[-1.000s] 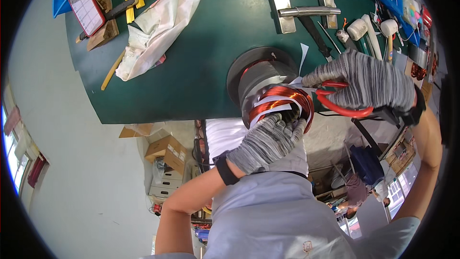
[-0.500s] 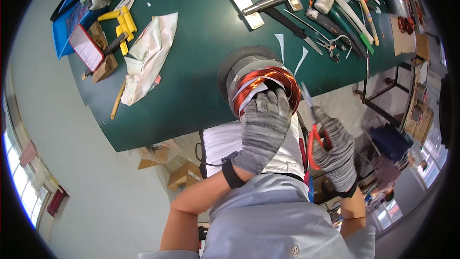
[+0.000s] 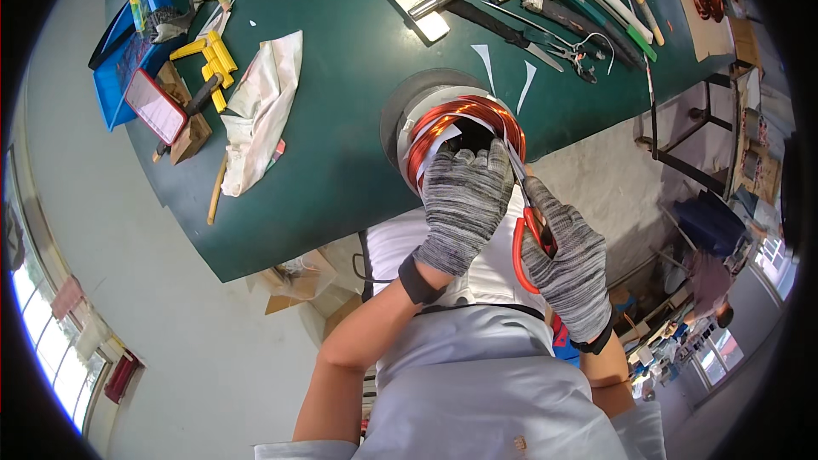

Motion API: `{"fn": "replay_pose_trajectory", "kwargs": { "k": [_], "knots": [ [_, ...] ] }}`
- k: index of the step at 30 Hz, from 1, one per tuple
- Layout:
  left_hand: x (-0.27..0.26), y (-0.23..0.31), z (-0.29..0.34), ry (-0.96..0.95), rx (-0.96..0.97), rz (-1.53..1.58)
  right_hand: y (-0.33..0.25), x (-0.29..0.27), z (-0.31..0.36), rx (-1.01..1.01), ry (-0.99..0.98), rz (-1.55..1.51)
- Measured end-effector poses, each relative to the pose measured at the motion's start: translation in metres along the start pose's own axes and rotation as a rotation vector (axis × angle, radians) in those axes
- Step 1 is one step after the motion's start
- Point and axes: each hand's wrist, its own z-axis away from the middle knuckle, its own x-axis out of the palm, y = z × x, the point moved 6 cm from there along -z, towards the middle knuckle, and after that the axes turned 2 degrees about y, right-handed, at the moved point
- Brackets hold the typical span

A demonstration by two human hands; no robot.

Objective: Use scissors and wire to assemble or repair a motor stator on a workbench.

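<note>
Right hand (image 3: 567, 268) is closed round the red handles of the scissors (image 3: 521, 262), blades pointing up beside the coil's right side; can't tell if the blades are fully together. Left hand (image 3: 464, 204) reaches over the near side of the copper wire coil (image 3: 464, 107), fingertips in its bore; can't tell whether it grips or only presses, thumb not clear. Coil is at the near edge of the green desk (image 3: 341, 187), in front of a grey round flange (image 3: 394, 123), with a white liner (image 3: 446, 137) showing inside the ring. Two white slips (image 3: 484, 65) (image 3: 527, 87) lie on the desk beyond.

Handling, my guess: coil fairly heavy, springy as a bundle, smooth so a bit slick even with gloves; wire coating likely scratches easily. Liner light, thin, tears easily. Best hold on coil: whole bundle, fingers in the bore, palm outside, no single strands. Scissors: handles only, tips off the wire
</note>
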Motion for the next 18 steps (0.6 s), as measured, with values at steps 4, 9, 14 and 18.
{"fn": "replay_pose_trajectory", "kwargs": {
  "k": [4,9,14,18],
  "knots": [
    [0.001,0.001,0.005,0.031,0.032,0.002,-0.001,0.001,0.0,-0.06,0.06,0.046],
    [0.003,0.0,0.0,-0.102,0.021,-0.011,0.013,0.003,0.001,-0.006,0.007,0.009],
    [0.0,0.001,-0.001,-0.087,0.066,0.01,0.024,0.001,-0.016,-0.177,0.039,0.146],
    [0.007,-0.001,-0.001,-0.178,0.048,0.064,0.021,-0.004,-0.045,-0.322,0.029,0.278]
  ]
}}
